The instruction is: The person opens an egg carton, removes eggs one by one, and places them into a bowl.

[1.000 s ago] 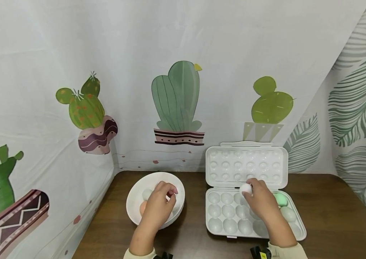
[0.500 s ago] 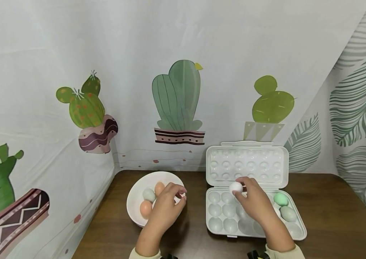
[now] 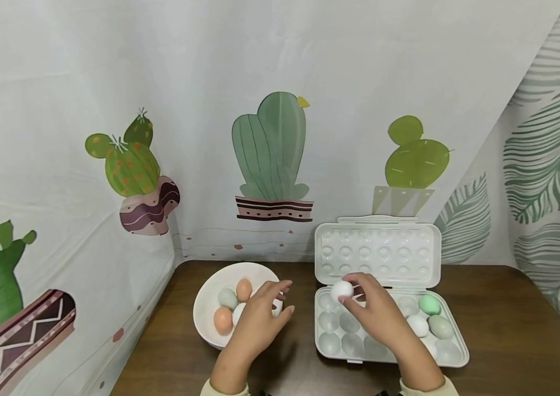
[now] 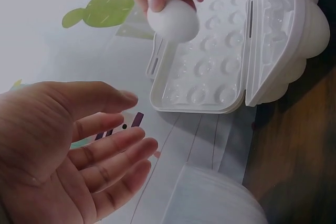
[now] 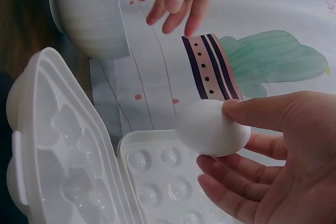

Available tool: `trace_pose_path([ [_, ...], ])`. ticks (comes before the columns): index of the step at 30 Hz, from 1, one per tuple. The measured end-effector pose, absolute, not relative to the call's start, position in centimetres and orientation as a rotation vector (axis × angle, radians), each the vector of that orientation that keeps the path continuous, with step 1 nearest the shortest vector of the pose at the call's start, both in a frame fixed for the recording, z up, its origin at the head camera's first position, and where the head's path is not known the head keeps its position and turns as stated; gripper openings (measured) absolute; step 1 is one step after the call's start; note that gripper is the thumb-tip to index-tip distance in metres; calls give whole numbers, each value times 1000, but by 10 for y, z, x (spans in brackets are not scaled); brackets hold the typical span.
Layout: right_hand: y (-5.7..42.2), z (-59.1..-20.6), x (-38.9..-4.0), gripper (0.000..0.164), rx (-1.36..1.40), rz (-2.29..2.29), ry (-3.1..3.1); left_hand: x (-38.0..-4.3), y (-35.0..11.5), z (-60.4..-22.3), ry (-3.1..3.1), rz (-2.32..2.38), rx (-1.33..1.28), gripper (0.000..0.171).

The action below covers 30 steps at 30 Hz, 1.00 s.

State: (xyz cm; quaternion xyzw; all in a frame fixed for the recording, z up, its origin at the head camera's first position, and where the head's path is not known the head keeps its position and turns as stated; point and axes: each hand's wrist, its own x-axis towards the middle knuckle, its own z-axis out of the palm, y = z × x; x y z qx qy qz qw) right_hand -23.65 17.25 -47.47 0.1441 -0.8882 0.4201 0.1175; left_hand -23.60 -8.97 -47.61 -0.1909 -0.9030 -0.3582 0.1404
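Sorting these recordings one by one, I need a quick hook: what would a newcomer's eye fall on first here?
Probably the white egg in the right hand, held above the left end of the open egg box. Then the bright green egg in that box's back right corner, and the big cactus picture on the backdrop, straight ahead.

The right hand pinches a white egg over the open box, toward ten o'clock; a bowl at nine holds perhaps five eggs.
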Motion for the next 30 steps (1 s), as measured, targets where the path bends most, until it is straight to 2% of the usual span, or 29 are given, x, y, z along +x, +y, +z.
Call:
trace_pose_path([
  [8, 166, -474, -233, 37, 501, 1307, -2574, -234, -81, -477, -2625, -1108, -609, 52],
  [30, 145, -477, -227, 32, 749, 1365, -2483, -227, -64, -481, -2561, -1141, -737, 47],
])
